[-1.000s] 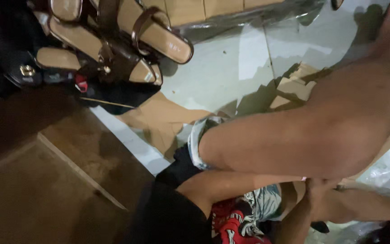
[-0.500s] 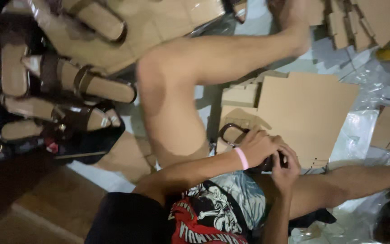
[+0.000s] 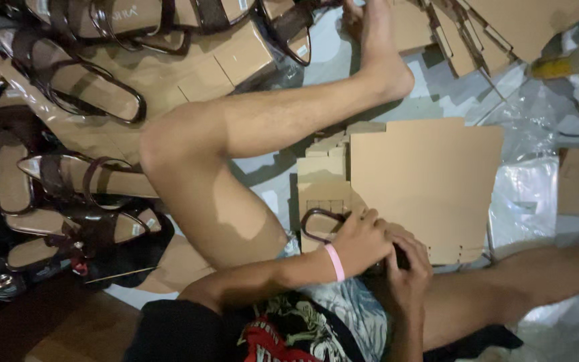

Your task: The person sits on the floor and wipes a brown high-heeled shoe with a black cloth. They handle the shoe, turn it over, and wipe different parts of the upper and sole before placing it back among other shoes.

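The person sits on the floor [image 3: 450, 100] with one knee raised, and both hands meet just at the near edge of a flat cardboard sheet [image 3: 430, 181], which serves here as the landmark. The left hand [image 3: 363, 241], with a pink band [image 3: 333, 262] on its wrist, is curled closed over a dark brown sandal [image 3: 323, 224] whose looped strap sticks out to the left of the fingers. The right hand [image 3: 407, 268] comes up from below and is closed against the same sandal; exactly what its fingers pinch is hidden behind the left hand.

By the look of it, the step in hand is work on the strap or sole of that one sandal, held low against the sheet's near-left corner. A fine job like this would want a steady pinch from one hand while the other keeps the sole from twisting.

The sheet is matte tan card, stiff, with cut slots and small tabs along its near edge, and a few smaller layered pieces stick out at its left side. Left of the sheet, beyond the raised knee, lies a pile of sandals [image 3: 68, 181] with tan insoles and glossy dark straps on brown paper. To the right of the sheet, crinkled clear plastic wrap [image 3: 524, 201] shines on the floor. Beyond its far edge more cardboard pieces [image 3: 517, 27] are stacked.
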